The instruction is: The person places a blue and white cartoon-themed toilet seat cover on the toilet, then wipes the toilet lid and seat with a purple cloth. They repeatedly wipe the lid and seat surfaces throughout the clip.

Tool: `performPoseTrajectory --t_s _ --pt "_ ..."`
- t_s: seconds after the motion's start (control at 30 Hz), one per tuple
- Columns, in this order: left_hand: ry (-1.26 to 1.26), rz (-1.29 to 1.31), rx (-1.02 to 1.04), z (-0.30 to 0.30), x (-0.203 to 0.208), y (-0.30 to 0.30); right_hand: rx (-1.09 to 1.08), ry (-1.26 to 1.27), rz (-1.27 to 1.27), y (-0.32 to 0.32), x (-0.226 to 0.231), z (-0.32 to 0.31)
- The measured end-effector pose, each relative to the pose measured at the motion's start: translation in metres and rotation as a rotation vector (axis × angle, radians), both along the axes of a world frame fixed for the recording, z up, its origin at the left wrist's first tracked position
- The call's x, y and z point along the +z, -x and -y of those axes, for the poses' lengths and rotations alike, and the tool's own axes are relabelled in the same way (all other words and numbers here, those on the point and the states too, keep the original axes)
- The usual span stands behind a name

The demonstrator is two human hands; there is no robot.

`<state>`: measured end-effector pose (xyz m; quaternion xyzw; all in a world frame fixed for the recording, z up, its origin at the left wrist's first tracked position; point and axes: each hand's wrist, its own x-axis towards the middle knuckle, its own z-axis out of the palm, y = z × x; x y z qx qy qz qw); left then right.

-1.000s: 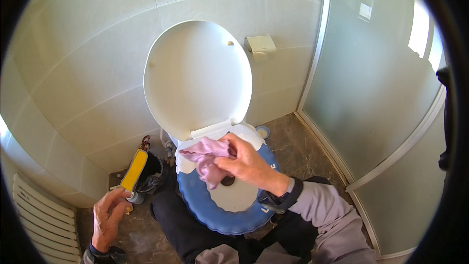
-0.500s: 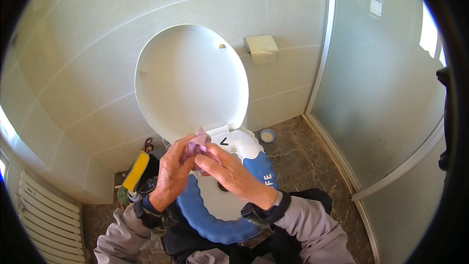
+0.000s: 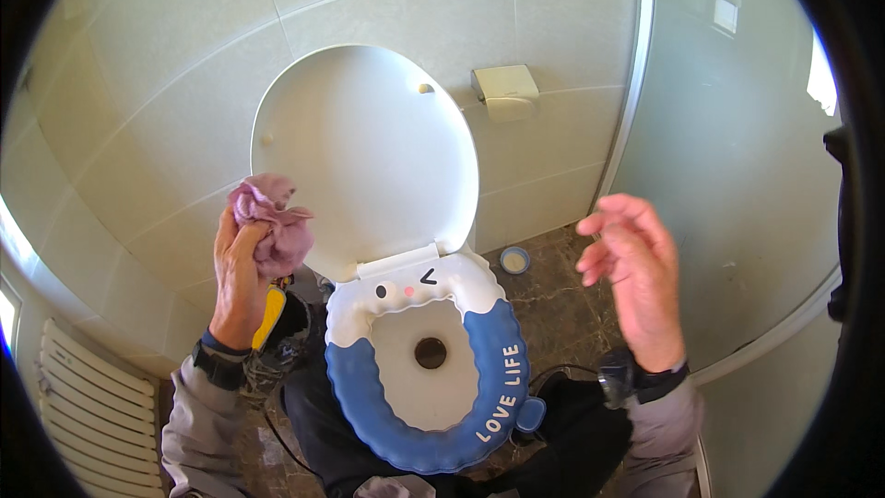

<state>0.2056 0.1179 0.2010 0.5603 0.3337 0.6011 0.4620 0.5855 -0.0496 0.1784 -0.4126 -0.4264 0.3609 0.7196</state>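
A crumpled mauve cloth [image 3: 281, 238] is gripped in my left hand [image 3: 241, 267], raised in front of the left edge of the upright toilet lid [image 3: 364, 148]. My right hand [image 3: 638, 272] is off to the right, empty, its fingers curled loosely and apart, in front of the frosted glass. Between my hands and lower down lies a padded blue and white toilet seat cover [image 3: 359, 387] with a winking cartoon face, fitted round the seat. Through its opening the toilet bowl [image 3: 396, 350] shows with its dark drain hole.
A paper holder [image 3: 507, 92] is fixed to the tiled wall right of the lid. A small round blue-rimmed dish [image 3: 514, 260] sits on the dark floor. At left are a yellow brush-like item [image 3: 270, 314] and a white radiator [image 3: 97, 415]. A frosted glass partition [image 3: 737, 175] bounds the right.
My hands, together over the seat with the cloth between them, have moved apart. The left carries the cloth up and left; the right has let go and swung right, uncovering the seat cover.
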Motion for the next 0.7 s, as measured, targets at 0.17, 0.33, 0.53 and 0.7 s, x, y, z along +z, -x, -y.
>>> performPoseTrajectory --t_s 0.17,0.33,0.53,0.7 --pt "-0.051 0.0 0.068 -0.03 -0.003 -0.016 0.093 0.142 -0.198 0.016 -0.063 -0.04" --pt "-0.167 0.08 0.131 -0.059 -0.015 -0.022 0.082 0.215 -0.239 0.008 -0.102 -0.057" --pt "-0.164 0.06 0.199 -0.088 -0.024 -0.022 0.057 0.339 -0.231 0.003 -0.119 -0.059" --pt "-0.178 0.122 0.283 -0.112 -0.024 -0.028 0.085 0.331 -0.212 0.004 -0.125 -0.057"
